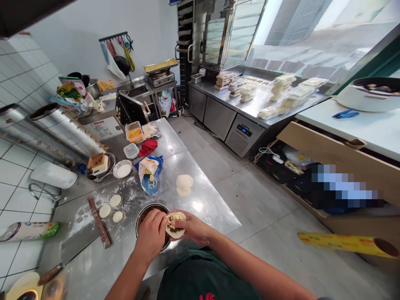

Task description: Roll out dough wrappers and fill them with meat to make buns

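Fingers point(162, 227) of the left hand point(151, 231) close on the wrapper point(176, 235); the right hand point(197, 229), half-curled, cradles it beside the bowl point(136, 228). Squeezing hard might tear it or force filling point(172, 227) out.

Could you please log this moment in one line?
right hand: holding filled wrapper; left hand: at its edge; bowl: below left hand; rolling pin: on table

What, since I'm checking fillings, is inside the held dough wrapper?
Dark brown filling and pale pieces show in the wrapper; the right hand partly covers them, hiding what's beneath.
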A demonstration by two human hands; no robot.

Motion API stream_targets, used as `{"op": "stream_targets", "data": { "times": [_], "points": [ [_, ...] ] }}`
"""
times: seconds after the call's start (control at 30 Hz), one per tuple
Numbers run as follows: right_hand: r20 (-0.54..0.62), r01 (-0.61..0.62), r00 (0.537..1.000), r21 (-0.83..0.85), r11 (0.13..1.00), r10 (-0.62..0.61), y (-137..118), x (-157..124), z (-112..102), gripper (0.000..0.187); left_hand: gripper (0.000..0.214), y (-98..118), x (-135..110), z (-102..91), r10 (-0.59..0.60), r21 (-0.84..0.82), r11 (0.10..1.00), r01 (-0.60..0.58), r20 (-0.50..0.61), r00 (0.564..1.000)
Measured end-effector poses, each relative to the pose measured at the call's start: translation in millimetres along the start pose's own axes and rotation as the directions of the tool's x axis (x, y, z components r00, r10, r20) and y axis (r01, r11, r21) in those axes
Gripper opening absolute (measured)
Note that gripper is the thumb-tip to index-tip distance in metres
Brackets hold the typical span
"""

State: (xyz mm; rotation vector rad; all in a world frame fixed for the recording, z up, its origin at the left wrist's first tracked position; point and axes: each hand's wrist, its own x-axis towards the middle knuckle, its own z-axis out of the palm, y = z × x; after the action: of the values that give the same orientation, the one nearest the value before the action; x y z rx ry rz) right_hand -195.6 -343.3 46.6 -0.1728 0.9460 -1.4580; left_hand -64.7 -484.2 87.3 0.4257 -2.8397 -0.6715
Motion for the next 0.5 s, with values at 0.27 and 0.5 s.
{"op": "stream_targets", "data": {
  "times": [0.27,0.5],
  "points": [
    [-0.094,0.088,0.992,0.002,0.996,-0.088,12,6,10,0.038,0.027,3,2,8.8,0.042,-0.003,0.999,-0.042,-0.04,0.998],
    [-0.081,0.025,0.996,-0.204,0.979,-0.042,14,8,5,0.033,0.025,4,1,13.5,0.05,0.018,0.999,-0.051,0.03,0.998]
  ]
}}
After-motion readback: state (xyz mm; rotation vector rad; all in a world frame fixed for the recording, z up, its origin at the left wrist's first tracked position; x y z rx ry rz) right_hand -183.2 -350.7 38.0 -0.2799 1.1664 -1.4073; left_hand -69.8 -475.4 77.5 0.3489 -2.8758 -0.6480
